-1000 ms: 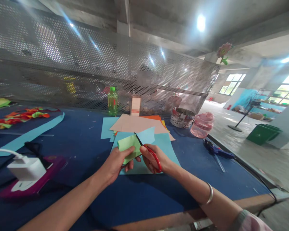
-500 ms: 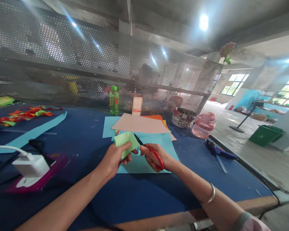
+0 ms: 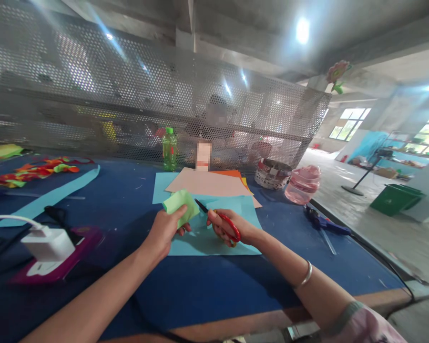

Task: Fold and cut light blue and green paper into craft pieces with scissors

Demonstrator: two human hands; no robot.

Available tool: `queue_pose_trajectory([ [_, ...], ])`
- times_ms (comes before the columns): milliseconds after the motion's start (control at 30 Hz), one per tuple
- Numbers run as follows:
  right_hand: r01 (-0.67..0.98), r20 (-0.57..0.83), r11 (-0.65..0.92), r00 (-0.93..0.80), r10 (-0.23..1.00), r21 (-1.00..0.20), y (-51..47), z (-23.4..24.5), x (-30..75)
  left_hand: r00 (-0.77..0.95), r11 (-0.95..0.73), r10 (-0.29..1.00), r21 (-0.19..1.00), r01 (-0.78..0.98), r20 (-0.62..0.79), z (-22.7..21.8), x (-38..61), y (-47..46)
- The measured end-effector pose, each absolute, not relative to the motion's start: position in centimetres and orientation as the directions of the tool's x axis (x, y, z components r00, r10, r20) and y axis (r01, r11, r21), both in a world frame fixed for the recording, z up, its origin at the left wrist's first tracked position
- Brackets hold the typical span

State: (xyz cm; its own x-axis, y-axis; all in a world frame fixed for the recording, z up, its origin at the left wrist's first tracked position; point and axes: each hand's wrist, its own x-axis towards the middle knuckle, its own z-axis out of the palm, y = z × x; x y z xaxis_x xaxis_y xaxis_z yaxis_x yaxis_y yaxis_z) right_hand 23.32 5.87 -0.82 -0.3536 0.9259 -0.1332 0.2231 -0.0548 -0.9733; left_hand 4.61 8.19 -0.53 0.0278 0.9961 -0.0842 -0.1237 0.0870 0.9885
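Note:
My left hand (image 3: 168, 227) is closed on a folded piece of light green paper (image 3: 181, 206), its thumb pressed on top. In my right hand (image 3: 229, 226) is a pair of scissors (image 3: 201, 206) with red handles and dark blades, the tips pointing at the green paper with a small gap between. Both hands are above a sheet of light blue paper (image 3: 243, 209). Behind it lie a pale pink sheet (image 3: 210, 183) and some orange paper (image 3: 232, 173).
A green-capped bottle (image 3: 169, 150), a round container (image 3: 271, 175) and a pink water jug (image 3: 303, 186) stand toward the back. On the right lies a blue glue gun (image 3: 325, 224). A white charger (image 3: 48, 243) sits in a magenta power strip (image 3: 62, 272) on the left. A perforated metal screen (image 3: 128, 100) rises behind.
My left hand has shifted slightly left with the green paper. The scissors have drawn back a little, opening a gap between their tips and the paper.

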Motion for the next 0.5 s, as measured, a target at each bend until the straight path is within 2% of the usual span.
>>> queue_pose_trajectory([
  [100,0.144,-0.137,-0.086,-0.396,0.908,-0.986,6.4,-1.0,23.5,0.008,0.100,0.995,0.994,-0.048,-0.099,-0.5,4.6,8.4],
  [200,0.081,-0.167,-0.146,-0.439,0.883,-0.986,6.6,-1.0,23.9,0.181,0.140,0.973,0.989,0.038,-0.145,-0.6,4.6,8.6],
  [300,0.083,-0.255,-0.245,-0.463,0.849,-0.966,6.8,-0.8,24.5,0.351,0.087,0.930,0.993,0.085,-0.112,-0.9,4.9,8.6],
  [500,0.060,-0.344,-0.373,-0.543,0.766,-0.926,7.3,-0.2,25.9,0.463,0.017,0.877,0.972,0.233,-0.126,-1.4,5.2,8.9],
])
